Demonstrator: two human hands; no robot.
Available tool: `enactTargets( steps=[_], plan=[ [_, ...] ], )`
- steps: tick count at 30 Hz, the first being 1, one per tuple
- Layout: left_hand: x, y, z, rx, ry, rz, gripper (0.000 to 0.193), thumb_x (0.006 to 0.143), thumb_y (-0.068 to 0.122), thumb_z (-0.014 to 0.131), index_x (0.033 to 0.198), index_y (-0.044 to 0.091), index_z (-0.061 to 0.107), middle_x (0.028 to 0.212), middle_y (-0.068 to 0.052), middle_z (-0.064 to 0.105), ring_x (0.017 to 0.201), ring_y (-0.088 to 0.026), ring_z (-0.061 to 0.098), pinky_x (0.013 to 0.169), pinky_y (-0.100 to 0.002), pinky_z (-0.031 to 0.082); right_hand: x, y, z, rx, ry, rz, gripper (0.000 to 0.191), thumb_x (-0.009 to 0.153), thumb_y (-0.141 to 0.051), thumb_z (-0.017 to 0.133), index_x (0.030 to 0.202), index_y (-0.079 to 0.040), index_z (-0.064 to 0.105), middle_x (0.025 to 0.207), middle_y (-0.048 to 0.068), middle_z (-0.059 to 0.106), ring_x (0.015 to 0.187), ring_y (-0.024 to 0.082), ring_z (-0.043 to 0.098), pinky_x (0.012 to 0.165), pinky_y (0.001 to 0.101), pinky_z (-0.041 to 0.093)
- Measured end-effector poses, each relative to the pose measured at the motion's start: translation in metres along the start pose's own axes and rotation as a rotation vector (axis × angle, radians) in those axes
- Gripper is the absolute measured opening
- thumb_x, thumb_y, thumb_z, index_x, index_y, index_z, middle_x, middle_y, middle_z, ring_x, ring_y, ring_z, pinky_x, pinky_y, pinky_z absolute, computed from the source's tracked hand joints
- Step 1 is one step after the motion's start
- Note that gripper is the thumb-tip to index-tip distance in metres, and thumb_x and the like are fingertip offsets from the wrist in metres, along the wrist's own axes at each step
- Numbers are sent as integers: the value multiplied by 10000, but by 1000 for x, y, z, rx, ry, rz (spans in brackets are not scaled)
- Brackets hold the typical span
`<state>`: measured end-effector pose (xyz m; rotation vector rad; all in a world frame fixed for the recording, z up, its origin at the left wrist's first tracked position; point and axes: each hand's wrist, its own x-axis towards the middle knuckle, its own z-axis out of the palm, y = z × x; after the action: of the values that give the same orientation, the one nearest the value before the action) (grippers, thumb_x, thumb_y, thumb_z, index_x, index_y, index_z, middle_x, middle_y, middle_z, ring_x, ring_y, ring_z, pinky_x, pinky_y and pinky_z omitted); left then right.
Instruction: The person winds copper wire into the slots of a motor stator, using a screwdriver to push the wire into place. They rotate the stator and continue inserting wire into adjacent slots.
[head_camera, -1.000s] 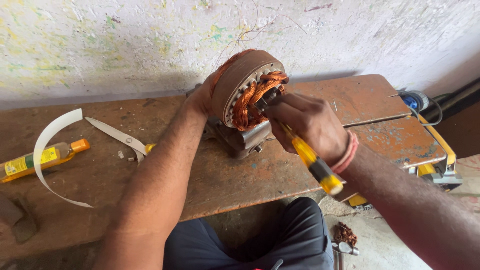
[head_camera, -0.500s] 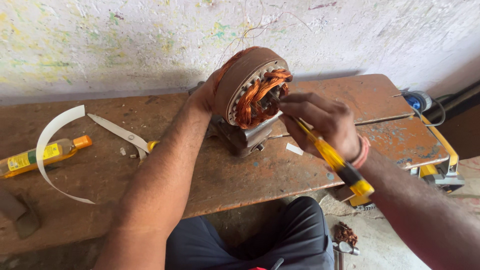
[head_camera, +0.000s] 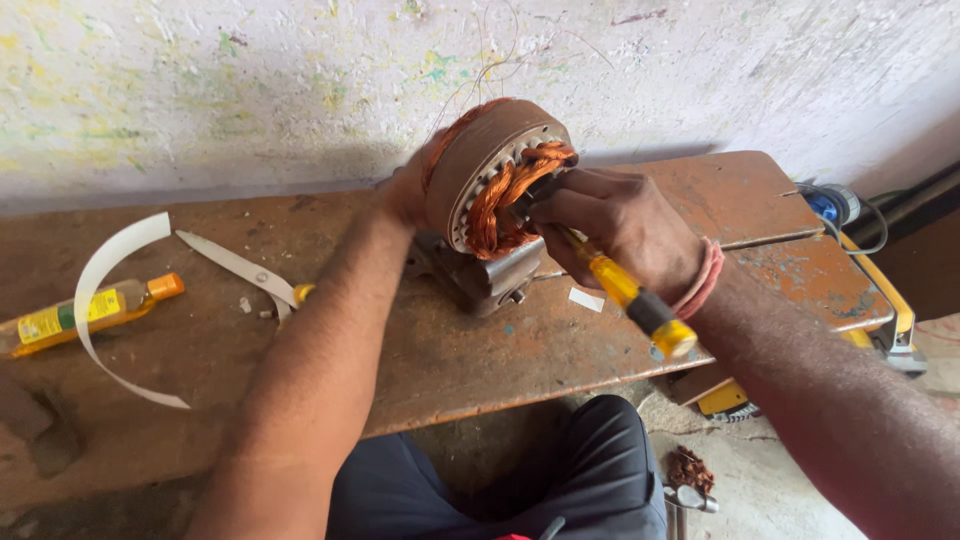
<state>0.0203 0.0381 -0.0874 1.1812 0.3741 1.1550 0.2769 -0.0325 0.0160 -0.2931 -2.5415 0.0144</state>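
A round motor stator (head_camera: 480, 160) with orange copper windings (head_camera: 505, 195) stands tilted on edge on a small metal block (head_camera: 480, 278) on the rusty workbench (head_camera: 420, 350). My left hand (head_camera: 408, 190) grips the stator's back rim and is mostly hidden behind it. My right hand (head_camera: 615, 228) holds a yellow-and-black-handled screwdriver (head_camera: 635, 300); its tip is pushed into the windings at the stator's face. A red cord sits on my right wrist.
Scissors (head_camera: 245, 272) lie left of the stator, with a curled white strip (head_camera: 110, 300) and a yellow bottle with an orange cap (head_camera: 85, 312) further left. A small white scrap (head_camera: 586, 299) lies by the block. A yellow tool and cable (head_camera: 880, 300) sit at the right edge.
My right hand has moved back in toward the stator face, bringing the screwdriver tip into the windings. My left hand keeps its hold on the stator.
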Motion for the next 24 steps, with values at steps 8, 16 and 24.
enactTargets(
  steps=[8, 16, 24],
  plan=[
    [-74, 71, 54, 1295, 646, 836, 497, 987, 126, 595, 1466, 27, 506, 1446, -173, 608, 1409, -285, 554, 1257, -419, 430, -7, -9, 6, -17, 69, -8, 167, 838, 36, 733, 987, -37, 709, 938, 102, 679, 833, 298, 690, 718, 408, 563],
    [-133, 27, 189, 1406, 453, 837, 432, 929, 69, 621, 1353, 5, 569, 948, -100, 697, 838, -235, 679, 777, -403, 583, -9, 0, 10, 17, 87, 34, 164, 831, 26, 733, 982, -36, 716, 950, 97, 700, 836, 282, 720, 719, 379, 579],
    [-89, -2, 184, 1704, 437, -38, 928, 861, 191, 699, 1552, -81, 143, 614, -142, 669, 490, -316, 685, 444, -440, 584, -10, 12, 12, 90, 85, -1, 193, 807, 60, 718, 976, -31, 709, 930, 95, 692, 817, 274, 697, 720, 376, 566]
  ],
)
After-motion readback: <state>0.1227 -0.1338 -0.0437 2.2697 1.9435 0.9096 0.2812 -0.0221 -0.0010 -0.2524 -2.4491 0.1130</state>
